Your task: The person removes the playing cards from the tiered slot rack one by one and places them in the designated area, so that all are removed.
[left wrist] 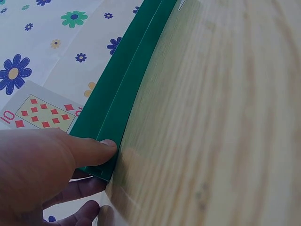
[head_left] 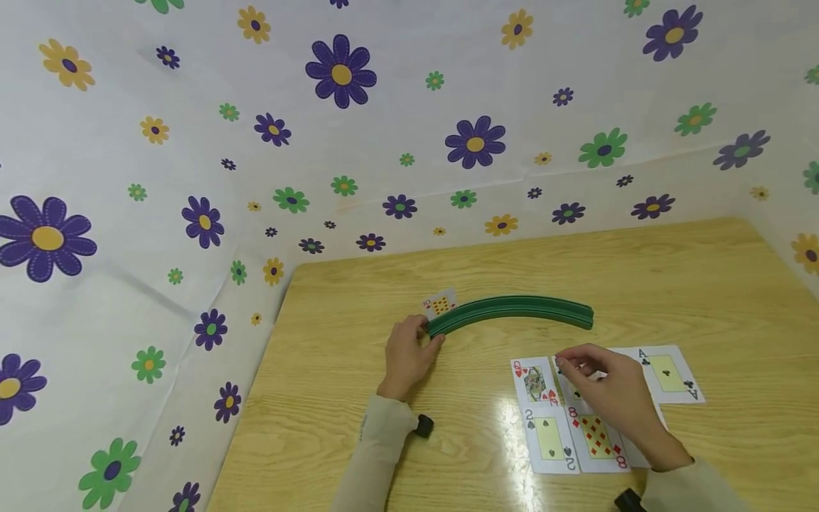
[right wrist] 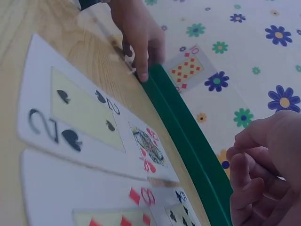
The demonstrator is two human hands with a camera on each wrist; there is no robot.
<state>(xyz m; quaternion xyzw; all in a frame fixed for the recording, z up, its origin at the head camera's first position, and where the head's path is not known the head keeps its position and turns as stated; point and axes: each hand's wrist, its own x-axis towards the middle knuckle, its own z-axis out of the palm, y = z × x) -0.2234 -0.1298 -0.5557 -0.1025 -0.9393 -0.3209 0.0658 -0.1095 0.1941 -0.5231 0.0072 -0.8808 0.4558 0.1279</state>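
Note:
My left hand (head_left: 407, 352) grips the left end of a long, curved green card holder (head_left: 512, 306), thumb on the near side. A ten of diamonds (head_left: 441, 304) stands in the holder at that end, also showing in the left wrist view. Over the laid-out playing cards hovers my right hand (head_left: 614, 387), its fingers loosely curled with nothing seen between them. Its fingertips overlap the top of a black-suited card (head_left: 571, 391), which the hand partly hides. Around it lie a queen of hearts (head_left: 534, 384), two of spades (head_left: 549, 437), eight of diamonds (head_left: 596, 435) and ace of clubs (head_left: 668, 373).
Another card at the lower right is mostly covered by my right hand. The wooden table (head_left: 333, 398) meets a white flowered cloth (head_left: 397, 128) at its back and left. Dark wrist pieces (head_left: 424, 426) sit at both sleeves.

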